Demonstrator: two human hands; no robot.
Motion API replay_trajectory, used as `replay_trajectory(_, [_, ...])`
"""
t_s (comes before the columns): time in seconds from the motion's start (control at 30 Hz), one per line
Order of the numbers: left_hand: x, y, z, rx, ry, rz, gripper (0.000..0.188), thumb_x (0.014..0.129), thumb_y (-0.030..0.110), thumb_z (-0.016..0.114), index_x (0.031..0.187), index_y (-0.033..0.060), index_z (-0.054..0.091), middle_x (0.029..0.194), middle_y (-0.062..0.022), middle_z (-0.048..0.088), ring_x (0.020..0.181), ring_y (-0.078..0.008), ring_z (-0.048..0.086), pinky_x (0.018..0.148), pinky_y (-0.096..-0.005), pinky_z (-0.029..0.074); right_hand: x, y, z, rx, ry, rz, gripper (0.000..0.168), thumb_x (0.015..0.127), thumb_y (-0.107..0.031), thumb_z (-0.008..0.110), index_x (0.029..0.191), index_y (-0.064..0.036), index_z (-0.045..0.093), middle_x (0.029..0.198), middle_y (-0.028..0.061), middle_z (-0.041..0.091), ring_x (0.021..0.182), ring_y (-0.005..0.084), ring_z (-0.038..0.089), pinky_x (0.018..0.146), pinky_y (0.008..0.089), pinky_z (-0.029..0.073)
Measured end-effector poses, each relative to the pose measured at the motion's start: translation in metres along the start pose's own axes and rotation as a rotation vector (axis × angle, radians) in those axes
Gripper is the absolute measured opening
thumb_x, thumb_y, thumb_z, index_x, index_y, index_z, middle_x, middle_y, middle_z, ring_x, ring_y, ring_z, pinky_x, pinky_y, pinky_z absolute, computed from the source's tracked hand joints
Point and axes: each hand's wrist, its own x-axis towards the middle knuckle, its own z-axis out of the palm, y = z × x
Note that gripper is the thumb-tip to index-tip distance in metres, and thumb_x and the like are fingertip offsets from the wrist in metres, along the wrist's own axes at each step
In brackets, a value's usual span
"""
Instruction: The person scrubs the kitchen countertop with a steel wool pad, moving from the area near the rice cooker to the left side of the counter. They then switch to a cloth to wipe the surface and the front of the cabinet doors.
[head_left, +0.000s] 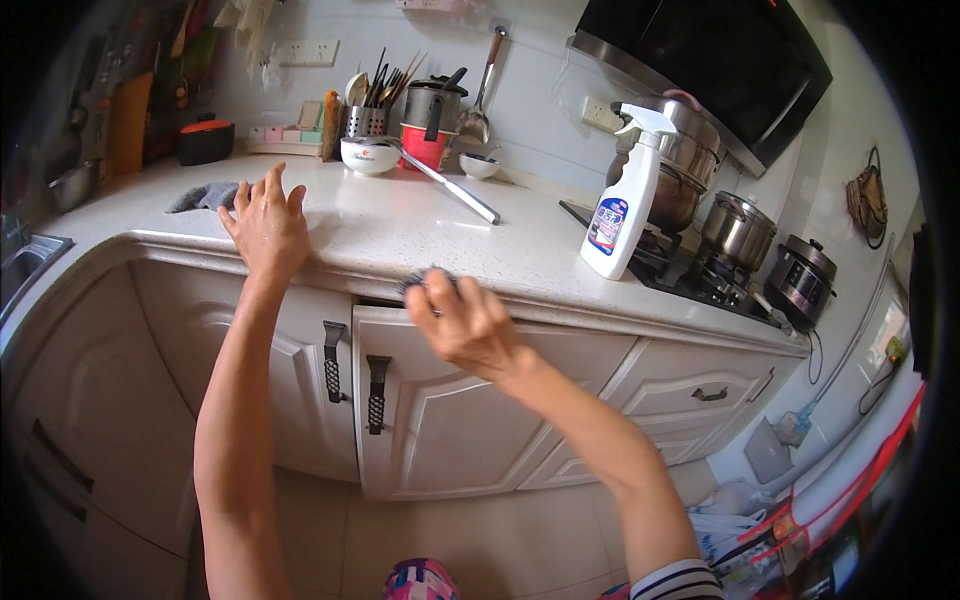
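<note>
With fingers apart and nothing held, my left hand (268, 221) rests at the front part of the speckled white countertop (360, 225). Just beyond its fingertips lies a crumpled grey cloth (206, 197). My right hand (469, 319), slightly blurred, grips a dark scouring pad (427, 281) against the counter's front edge. The pad is mostly covered by the fingers. A white spray bottle (619, 202) stands upright on the counter to the right, beside the gas hob.
A long-handled utensil (457, 191) leans from a white bowl (370, 156) across the counter. Pots (739, 231) stand on the hob (675, 274) at right. One cabinet door (480, 412) below the counter is slightly ajar. A sink (30, 262) is at far left.
</note>
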Motion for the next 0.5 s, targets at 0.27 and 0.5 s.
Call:
replay_trajectory(0.27, [-0.002,0.0,0.0,-0.026,0.073,-0.001,0.042,0.092,0.036,0.05,0.129,0.0192,0.045,0.123,-0.0078,0.056,0.129,-0.0278,0.037,0.106,-0.0592,0.015,-0.1,0.091,-0.064,-0.161,-0.142,-0.113,0.01,0.076,-0.01,0.065,0.08,-0.003,0.059,0.086,0.0102,0.054,0.054,0.0132,0.047,0.034,0.0212,0.036])
replay_trajectory(0.5, [0.004,-0.007,0.011,-0.006,0.053,0.021,0.042,0.093,0.038,0.047,0.131,0.0215,0.043,0.126,-0.009,0.054,0.128,-0.0296,0.039,0.105,-0.0568,0.019,-0.014,-0.002,0.008,-0.084,0.035,-0.056,0.009,0.074,-0.004,0.062,0.072,0.001,0.055,0.087,0.0106,0.053,0.049,0.0121,0.038,0.031,0.0221,0.029])
